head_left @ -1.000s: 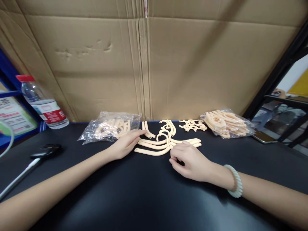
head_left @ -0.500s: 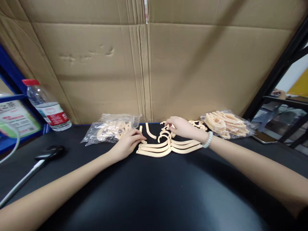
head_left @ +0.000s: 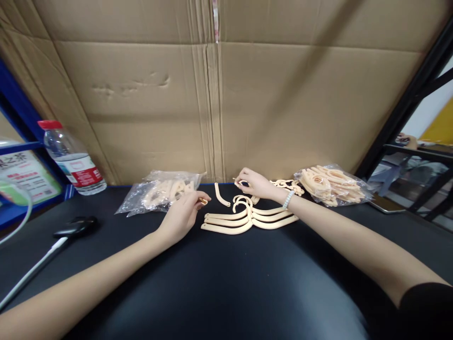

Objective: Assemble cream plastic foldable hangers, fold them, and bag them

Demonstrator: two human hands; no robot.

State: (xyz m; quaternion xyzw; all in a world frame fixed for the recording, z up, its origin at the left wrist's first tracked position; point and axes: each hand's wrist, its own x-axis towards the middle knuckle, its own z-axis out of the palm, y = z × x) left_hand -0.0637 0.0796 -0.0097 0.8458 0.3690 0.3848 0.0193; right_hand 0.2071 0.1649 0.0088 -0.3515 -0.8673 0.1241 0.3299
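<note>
Several cream plastic hangers (head_left: 247, 218) lie stacked on the black table (head_left: 226, 283), hooks pointing away from me. My left hand (head_left: 182, 213) hovers just left of the stack, fingers pinched on a curved cream hanger piece (head_left: 203, 201). My right hand (head_left: 254, 182), a pale bead bracelet on its wrist, reaches to the far side of the stack and pinches a cream hook piece (head_left: 238, 182) from a small heap. One loose curved piece (head_left: 221, 195) lies between my hands.
A clear bag of cream parts (head_left: 161, 191) lies at the back left, another bag (head_left: 332, 184) at the back right, with loose hooks (head_left: 290, 185) beside it. A water bottle (head_left: 72, 160) stands far left. A black device with a white cable (head_left: 72, 226) lies left. A cardboard wall (head_left: 219, 94) backs the table.
My right hand left the near side of the stack and reached to the hook pieces behind it. My left hand lifted one curved piece off the table.
</note>
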